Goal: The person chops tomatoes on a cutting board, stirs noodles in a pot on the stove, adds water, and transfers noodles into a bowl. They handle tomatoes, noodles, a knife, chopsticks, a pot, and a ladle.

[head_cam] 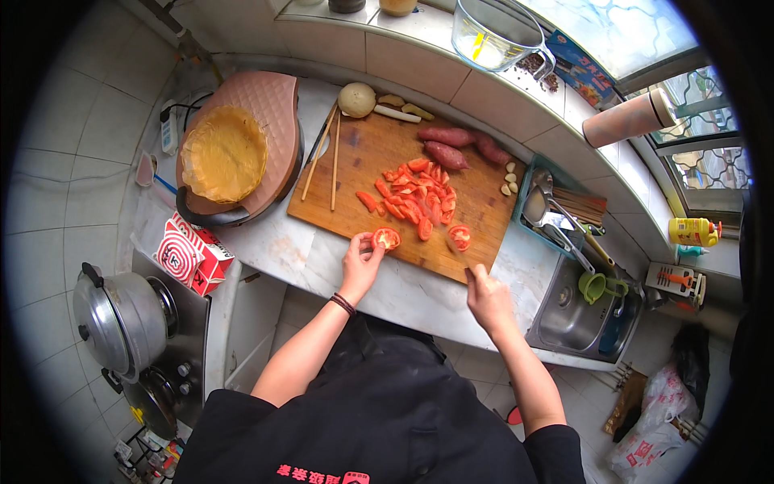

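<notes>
My left hand (361,266) pinches a tomato half (387,238), cut face showing, at the near edge of the wooden cutting board (363,163). In my right hand (490,302) is the handle of a knife (458,254); its blade is blurred and hard to make out. Beside the blade, a second tomato half (461,236) lies on the board with its cut side visible. Tomato wedges (417,193) are heaped mid-board, just beyond both hands.
Sweet potatoes (447,155), garlic cloves (510,178), a pale round vegetable (357,100) and chopsticks (334,163) lie on or around the board. Left stands a pink electric appliance (272,97) bearing a film-covered basket (224,154). A utensil basket (519,202) and sink (562,320) are right.
</notes>
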Demonstrator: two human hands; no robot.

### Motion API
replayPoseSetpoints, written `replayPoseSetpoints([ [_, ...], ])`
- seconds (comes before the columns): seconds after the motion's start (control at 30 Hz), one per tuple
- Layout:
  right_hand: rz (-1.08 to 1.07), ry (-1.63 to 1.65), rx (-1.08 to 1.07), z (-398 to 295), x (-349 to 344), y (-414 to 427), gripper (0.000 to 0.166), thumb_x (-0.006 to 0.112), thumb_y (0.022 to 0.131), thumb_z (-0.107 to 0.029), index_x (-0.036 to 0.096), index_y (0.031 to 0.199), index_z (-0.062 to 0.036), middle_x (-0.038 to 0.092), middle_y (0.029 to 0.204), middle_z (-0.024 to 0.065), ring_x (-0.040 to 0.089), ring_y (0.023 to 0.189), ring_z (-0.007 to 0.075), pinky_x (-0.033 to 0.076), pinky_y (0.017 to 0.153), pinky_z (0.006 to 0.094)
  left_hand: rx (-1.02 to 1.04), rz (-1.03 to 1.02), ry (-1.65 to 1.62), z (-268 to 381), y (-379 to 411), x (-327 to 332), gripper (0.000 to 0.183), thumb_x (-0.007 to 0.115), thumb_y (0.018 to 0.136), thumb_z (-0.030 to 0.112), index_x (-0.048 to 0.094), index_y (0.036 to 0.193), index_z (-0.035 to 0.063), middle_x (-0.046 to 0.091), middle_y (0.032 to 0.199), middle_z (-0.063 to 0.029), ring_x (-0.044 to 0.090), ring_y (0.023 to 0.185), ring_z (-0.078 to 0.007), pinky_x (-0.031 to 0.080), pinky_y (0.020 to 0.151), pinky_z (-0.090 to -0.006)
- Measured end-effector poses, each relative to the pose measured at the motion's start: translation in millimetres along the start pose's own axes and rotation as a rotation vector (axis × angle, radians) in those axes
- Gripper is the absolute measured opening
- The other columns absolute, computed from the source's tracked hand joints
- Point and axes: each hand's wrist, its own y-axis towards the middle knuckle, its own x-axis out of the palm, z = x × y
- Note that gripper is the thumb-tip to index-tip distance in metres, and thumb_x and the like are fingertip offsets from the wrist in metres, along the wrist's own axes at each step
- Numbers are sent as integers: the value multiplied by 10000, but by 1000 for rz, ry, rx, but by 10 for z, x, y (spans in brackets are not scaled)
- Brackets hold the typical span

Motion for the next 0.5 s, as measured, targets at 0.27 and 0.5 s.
replayPoseSetpoints([
  [0.27, -307, -124, -48, -457, -59, 47, 207, 493, 906, -191, 462, 798, -17, 586, 587, 200, 616, 561, 349, 494, 532, 454, 43, 103, 66, -20, -17, 81, 370, 715, 809, 174, 527, 1056, -27, 625, 930, -104, 631, 816, -145, 533, 698, -265],
  [0.5, -345, -141, -120, -341, 56, 124, 200, 492, 876, -139, 445, 744, 3, 576, 560, 205, 604, 531, 364, 487, 508, 461, 14, 136, 206, 169, -29, 136, 291, 710, 800, 142, 578, 997, -26, 648, 916, -99, 629, 829, -139, 528, 725, -270],
])
